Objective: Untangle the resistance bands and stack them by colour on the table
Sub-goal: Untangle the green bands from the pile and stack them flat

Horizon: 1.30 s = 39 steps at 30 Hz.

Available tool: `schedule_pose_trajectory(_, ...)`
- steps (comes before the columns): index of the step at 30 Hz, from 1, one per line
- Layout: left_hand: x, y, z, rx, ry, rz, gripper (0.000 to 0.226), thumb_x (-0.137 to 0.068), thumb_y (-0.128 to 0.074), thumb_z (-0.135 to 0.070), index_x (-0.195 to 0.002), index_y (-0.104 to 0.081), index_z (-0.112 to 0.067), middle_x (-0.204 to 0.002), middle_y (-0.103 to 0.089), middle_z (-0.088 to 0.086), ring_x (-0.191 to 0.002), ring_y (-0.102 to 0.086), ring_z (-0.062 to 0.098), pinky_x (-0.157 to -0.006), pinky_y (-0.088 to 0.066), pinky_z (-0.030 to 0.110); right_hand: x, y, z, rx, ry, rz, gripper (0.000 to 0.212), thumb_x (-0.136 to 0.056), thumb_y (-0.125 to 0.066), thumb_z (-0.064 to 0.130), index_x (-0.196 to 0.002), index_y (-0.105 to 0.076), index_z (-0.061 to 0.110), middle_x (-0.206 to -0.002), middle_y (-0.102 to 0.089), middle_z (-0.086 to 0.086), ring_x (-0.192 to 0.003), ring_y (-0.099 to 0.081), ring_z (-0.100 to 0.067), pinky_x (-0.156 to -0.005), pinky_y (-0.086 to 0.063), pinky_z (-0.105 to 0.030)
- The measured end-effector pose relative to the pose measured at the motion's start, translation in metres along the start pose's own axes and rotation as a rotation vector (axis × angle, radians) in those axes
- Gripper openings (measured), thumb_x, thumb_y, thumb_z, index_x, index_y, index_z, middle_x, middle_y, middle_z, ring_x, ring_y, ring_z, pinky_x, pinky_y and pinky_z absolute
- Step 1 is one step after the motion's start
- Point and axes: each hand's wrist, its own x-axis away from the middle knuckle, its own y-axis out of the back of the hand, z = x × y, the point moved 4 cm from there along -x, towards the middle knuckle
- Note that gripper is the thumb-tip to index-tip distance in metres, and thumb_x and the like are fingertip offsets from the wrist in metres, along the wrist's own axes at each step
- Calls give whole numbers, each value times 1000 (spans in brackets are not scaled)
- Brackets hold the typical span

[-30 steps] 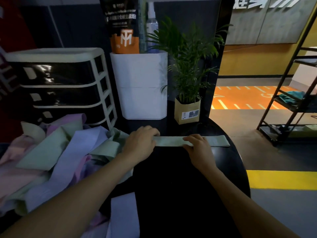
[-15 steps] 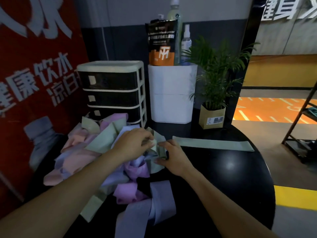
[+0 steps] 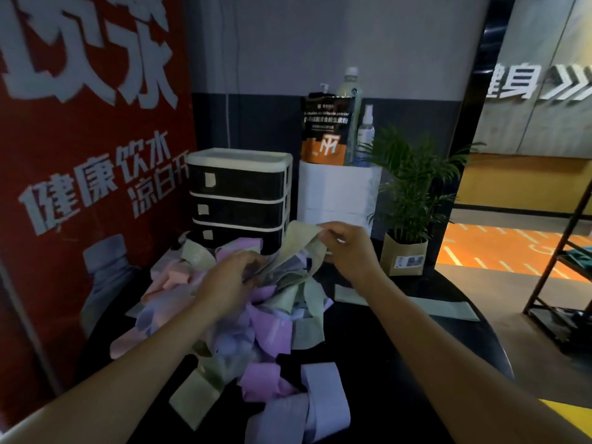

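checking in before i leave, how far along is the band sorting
Early on. Done: one green band lies flat on the table. In hand: right hand pinches another green band lifted from the pile, left hand in it. Left: the pink, purple and green tangle.

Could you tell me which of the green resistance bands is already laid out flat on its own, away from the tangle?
The green band lying flat on the black table, right of the right forearm. The other green ones sit tangled in the pile or hang pinched in the right hand.
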Motion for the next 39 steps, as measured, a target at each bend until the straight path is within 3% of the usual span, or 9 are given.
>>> schedule_pose_trajectory(8,9,24,-2,-58,52,-72,35,-81,-60,2,-112,-62,-14,-111,-60,1,-106,-58,21,-93,-45,30,-21,8,61,-186,41,-77,19,-93,-50,4,-84,-66,6,-87,-64,-17,-84,-62,-29,-76,-57,-43)
schedule_pose_trajectory(11,7,27,-19,131,41,-138,28,-83,-67,-24,-108,-57,-21,-104,-58,0,-97,-60,21,-86,-49,35,-25,7,69,-160,46,-85,27,-93,-51,7,-73,-68,14,-86,-65,-22,-83,-63,-31,-78,-57,-45)
schedule_pose_trajectory(14,-2,27,-44,198,63,-118,59,-76,-67,-47,-125,-48,-20,-114,-52,-4,-102,-54,12,-82,-42,23,-26,2,75,-113,51,-73,25,-92,-53,9,-73,-69,9,-87,-63,-28,-79,-61,-29,-78,-57,-49)
schedule_pose_trajectory(17,-14,22,-69,181,75,-131,82,-65,-79,-46,-131,-39,-20,-122,-44,-4,-108,-50,12,-89,-47,30,-28,1,83,-46,73,-96,24,-90,-54,11,-72,-69,7,-85,-66,-24,-84,-64,-40,-79,-54,-57)
schedule_pose_trajectory(19,-22,16,-76,131,105,-164,77,-66,-79,-41,-129,-40,-20,-122,-45,-2,-106,-54,15,-88,-51,39,-30,4,88,-23,97,-103,20,-90,-55,12,-77,-69,5,-88,-67,-24,-87,-64,-41,-78,-54,-56)
schedule_pose_trajectory(23,-37,11,-77,287,44,-195,30,-82,-66,-21,-108,-52,-24,-107,-57,2,-93,-61,21,-85,-52,44,-29,27,98,-128,79,-121,20,-91,-54,7,-79,-70,9,-91,-69,-19,-89,-67,-32,-78,-58,-44)
schedule_pose_trajectory(26,-42,23,-77,324,-90,-241,8,-92,-55,-12,-96,-59,-18,-87,-63,1,-82,-61,18,-77,-51,35,-26,49,96,-237,49,-134,19,-91,-54,0,-80,-68,6,-83,-67,-15,-81,-66,-27,-73,-60,-34)
schedule_pose_trajectory(31,-45,40,-76,644,23,-99,14,-94,-52,-13,-91,-64,-19,-86,-64,5,-79,-59,17,-72,-47,29,-16,64,77,-264,-60,-10,14,-89,-59,5,-76,-66,6,-75,-66,-5,-69,-64,-14,-58,-55,-18)
schedule_pose_trajectory(39,-32,36,-79,867,222,116,28,-93,-47,-14,-71,-63,-12,-58,-57,-2,-60,-50,14,-65,-39,29,1,70,56,-383,-158,199,22,-96,-48,17,-81,-62,10,-79,-62,-3,-75,-59,-14,-74,-52,-26)
